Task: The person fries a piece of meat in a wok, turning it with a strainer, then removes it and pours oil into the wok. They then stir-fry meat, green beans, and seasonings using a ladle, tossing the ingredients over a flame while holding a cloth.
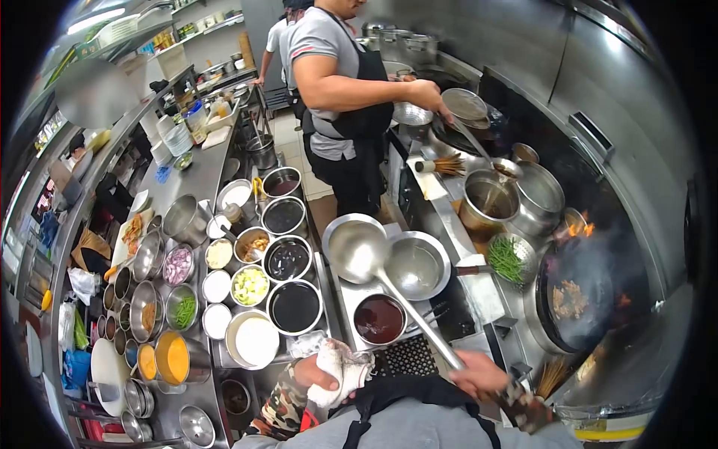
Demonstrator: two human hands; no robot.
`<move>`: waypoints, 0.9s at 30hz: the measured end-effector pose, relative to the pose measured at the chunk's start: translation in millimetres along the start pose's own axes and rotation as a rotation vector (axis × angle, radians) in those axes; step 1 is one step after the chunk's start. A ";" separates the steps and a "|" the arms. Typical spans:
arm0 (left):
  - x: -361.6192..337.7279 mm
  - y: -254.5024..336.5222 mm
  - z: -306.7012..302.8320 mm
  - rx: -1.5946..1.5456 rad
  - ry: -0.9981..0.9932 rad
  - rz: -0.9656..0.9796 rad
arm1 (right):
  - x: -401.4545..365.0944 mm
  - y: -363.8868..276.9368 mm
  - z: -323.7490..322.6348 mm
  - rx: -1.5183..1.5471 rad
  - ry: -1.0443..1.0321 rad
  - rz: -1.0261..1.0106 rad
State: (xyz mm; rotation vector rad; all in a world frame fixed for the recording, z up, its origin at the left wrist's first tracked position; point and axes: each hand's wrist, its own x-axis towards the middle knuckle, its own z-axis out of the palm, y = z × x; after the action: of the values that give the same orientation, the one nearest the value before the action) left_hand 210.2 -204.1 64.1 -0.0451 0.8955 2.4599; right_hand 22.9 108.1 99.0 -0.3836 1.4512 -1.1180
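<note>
My right hand [481,374] is closed around the long handle of a large steel ladle [356,248]. The ladle's bowl is up and to the left, over the counter beside a steel bowl [413,266] of clear liquid and a pot of dark red sauce [380,317]. In my left hand [317,372] is a bunched white cloth [342,368], gripped close to my apron. Right of my right hand, a blackened wok [540,314] holds small browned pieces [570,298] amid smoke. Between the ladle and the wok, green beans [505,258] lie in a perforated strainer.
Flames [582,229] rise behind the wok. A co-worker [336,82] ladles over a tall pot [490,200] on the stove. Left stand containers of black sauce [295,307], white powder [253,340], chopped vegetables [250,286] and orange liquid [173,359].
</note>
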 end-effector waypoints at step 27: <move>-69.1 -30.2 -52.0 -0.258 0.236 0.392 | 384.9 -203.2 54.2 0.304 -0.115 0.005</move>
State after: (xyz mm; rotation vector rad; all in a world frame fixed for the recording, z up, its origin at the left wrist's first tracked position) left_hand 277.1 -247.8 19.5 -0.2803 0.7280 2.9741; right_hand -95.5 -310.9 45.9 -0.2246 1.1595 -1.2693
